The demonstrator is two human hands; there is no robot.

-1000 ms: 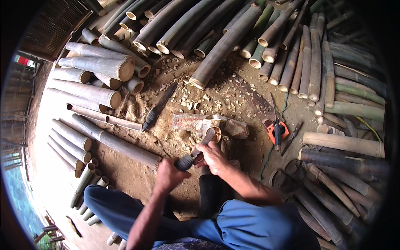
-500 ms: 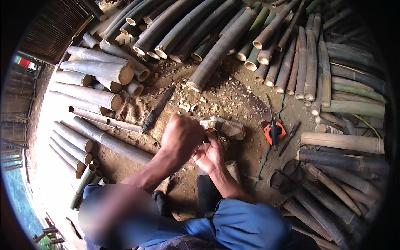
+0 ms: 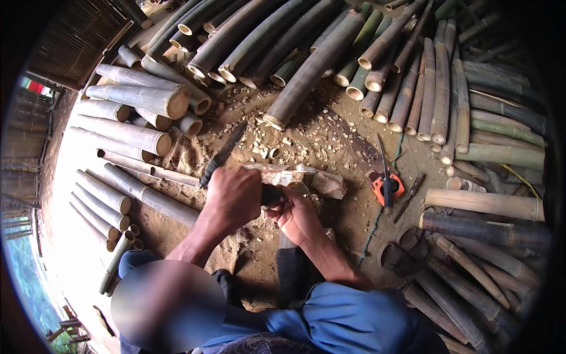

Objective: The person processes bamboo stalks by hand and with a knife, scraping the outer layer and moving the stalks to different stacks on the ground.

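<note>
While a short bamboo piece (image 3: pixel 293 187) is grasped by the right hand (image 3: pixel 298 217), a dark-handled blade (image 3: pixel 268 194) is clenched in the left hand (image 3: pixel 236 197) at nine o'clock, its long axis pointed toward three o'clock, before the wooden block (image 3: pixel 306 179).

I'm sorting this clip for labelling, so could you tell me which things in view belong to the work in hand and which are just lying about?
In use:
- left hand, gripping a dark tool handle
- right hand, steadying a short bamboo piece
- wooden chopping block beneath them

Lying about:
- long dark blade on the dirt
- orange-handled tool
- stacked bamboo poles all around
</note>
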